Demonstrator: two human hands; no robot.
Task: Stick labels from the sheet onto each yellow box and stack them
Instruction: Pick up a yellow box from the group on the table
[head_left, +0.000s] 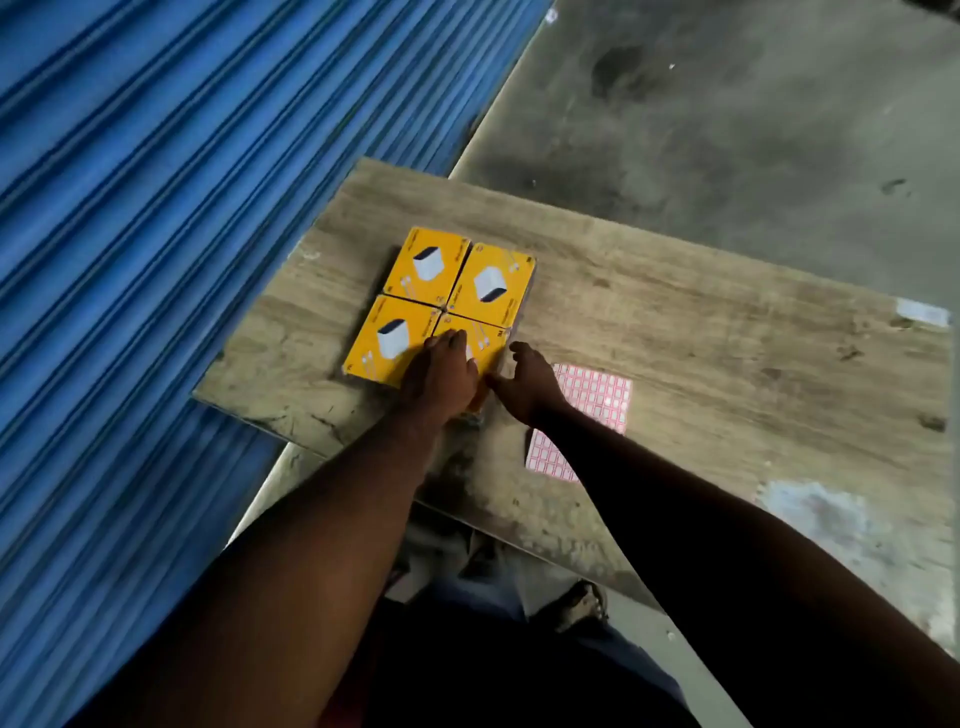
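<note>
Four yellow boxes (431, 270) lie flat in a two-by-two square on a wooden board (701, 322), edges touching, none stacked. The near-right box (485, 332) is straight ahead of you. Your left hand (441, 376) rests on its top, fingers fairly straight, gripping nothing. Your right hand (530, 384) is just beside that box's right edge, fingers loosely spread and apparently empty. The label sheet (597, 395) lies flat just right of the boxes, partly under your right wrist, so that hand is nearer to it. No labels show on the boxes. A blue shutter (156, 208) runs along your left.
</note>
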